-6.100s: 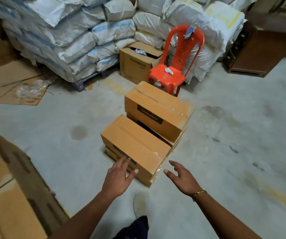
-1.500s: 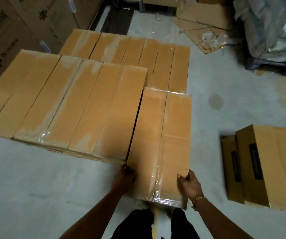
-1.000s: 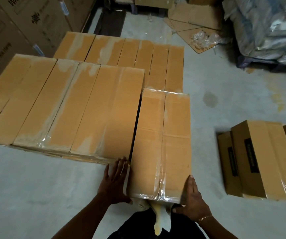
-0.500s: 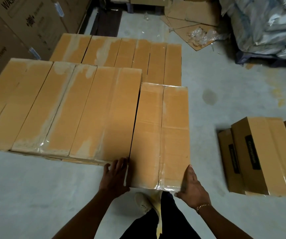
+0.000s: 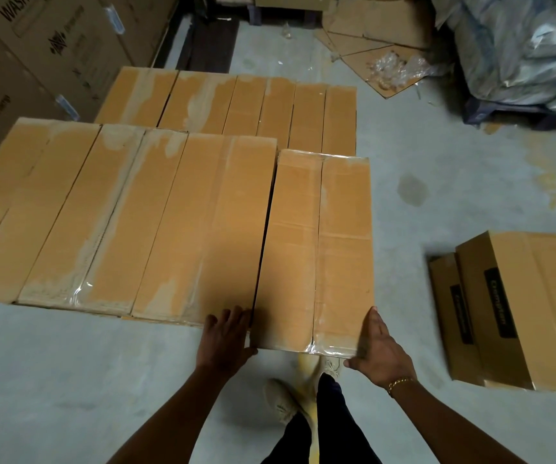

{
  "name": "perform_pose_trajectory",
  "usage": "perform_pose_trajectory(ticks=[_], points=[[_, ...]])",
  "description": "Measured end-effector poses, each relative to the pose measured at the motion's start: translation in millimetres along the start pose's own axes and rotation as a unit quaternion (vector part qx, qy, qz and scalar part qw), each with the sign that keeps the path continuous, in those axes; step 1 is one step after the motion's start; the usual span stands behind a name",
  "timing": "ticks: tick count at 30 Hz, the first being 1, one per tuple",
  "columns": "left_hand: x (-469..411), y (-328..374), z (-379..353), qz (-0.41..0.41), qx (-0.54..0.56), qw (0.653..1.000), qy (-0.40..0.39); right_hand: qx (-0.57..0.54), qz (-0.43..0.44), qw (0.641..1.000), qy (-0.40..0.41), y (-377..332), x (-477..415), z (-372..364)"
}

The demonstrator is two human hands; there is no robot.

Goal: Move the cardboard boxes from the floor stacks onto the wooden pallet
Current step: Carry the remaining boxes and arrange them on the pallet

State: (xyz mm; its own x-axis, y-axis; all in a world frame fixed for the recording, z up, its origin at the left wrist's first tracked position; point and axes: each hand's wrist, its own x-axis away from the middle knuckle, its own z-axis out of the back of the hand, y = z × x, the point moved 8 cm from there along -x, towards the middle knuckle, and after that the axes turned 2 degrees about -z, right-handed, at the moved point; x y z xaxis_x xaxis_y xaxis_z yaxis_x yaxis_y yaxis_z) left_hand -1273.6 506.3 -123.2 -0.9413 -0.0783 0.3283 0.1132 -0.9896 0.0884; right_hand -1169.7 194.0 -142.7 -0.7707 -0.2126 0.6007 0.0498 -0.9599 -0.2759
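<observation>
Lower centre: both hands on the near end of a long taped cardboard box [image 5: 316, 249]. L hand [image 5: 226, 336] is flat, fingers straight, pressed to the box's near-left corner by the dark gap. R hand [image 5: 375, 346] is also flat, fingers straight along the near-right edge, w/ a gold bracelet [image 5: 400, 383] on the wrist. Neither hand curls round the box. Box lies lengthways just beside a row of matching boxes [image 5: 119, 212] at centre-left, narrow gap between. Second row [image 5: 236, 105] is behind, upper centre. Right edge: floor stack [image 5: 504, 306] w/ black labels, well apart. Upper right: white sacks [image 5: 521, 45]. Top centre: flattened cardboard [image 5: 370, 38]. Upper left: big printed cartons [image 5: 35, 45]. Concrete floor [image 5: 69, 380].
</observation>
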Motion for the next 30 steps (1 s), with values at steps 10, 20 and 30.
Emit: perform_pose_trajectory(ticks=[10, 20, 30], points=[[-8, -1, 4, 0.0, 0.015, 0.999, 0.048, -0.007, 0.014, 1.0, 0.005, -4, -16, 7], [-9, -11, -4, -0.032, 0.035, 0.998, 0.028, -0.052, -0.015, 0.999, -0.009, 4, -11, -5], [-16, -6, -2, -0.018, 0.059, 0.998, 0.021, -0.057, -0.008, 0.998, -0.003, 0, -19, 3]])
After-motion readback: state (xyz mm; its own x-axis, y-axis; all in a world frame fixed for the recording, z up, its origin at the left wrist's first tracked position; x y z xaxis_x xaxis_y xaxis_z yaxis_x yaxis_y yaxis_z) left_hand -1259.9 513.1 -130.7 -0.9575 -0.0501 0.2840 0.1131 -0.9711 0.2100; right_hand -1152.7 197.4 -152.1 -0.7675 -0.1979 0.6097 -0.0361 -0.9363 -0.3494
